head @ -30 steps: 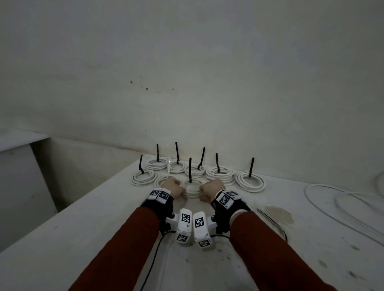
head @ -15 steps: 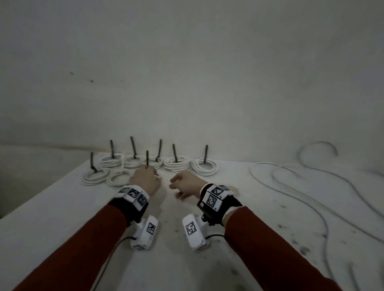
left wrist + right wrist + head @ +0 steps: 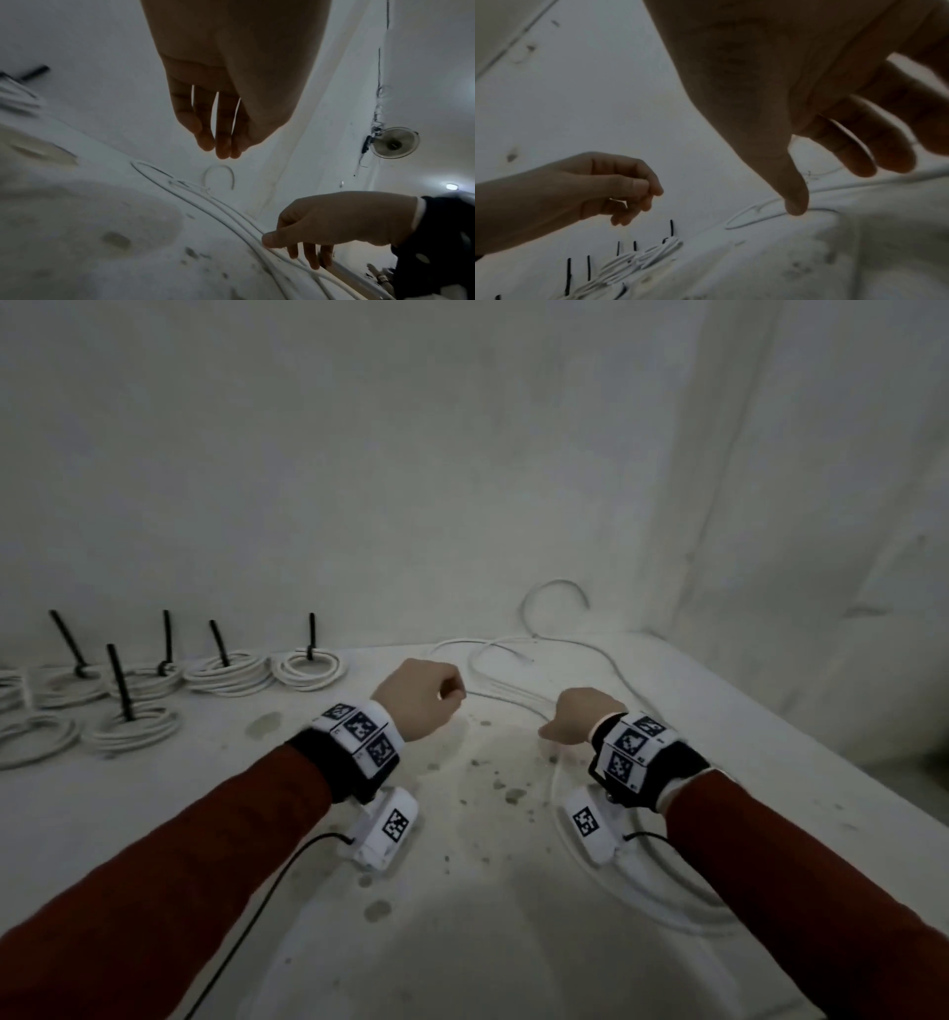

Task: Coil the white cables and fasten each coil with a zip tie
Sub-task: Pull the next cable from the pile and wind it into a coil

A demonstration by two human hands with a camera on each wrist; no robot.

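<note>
Tied coils (image 3: 307, 666) lie far left on the table (image 3: 462, 942) — loose cable (image 3: 518, 698) right, both hands between.

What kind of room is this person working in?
Probably a bare workroom or an unfinished utility space, not a home. A stained white table stands against plain walls, tied cable coils are lined up on it, and a wall fan hangs from exposed wiring.

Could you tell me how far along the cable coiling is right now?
Done: several tied coils lie at the table's left, black zip ties sticking up. In hand: nothing yet; the right hand reaches down to the loose cable, the left hand hovers empty. Left: that long cable, not yet coiled or tied.
</note>
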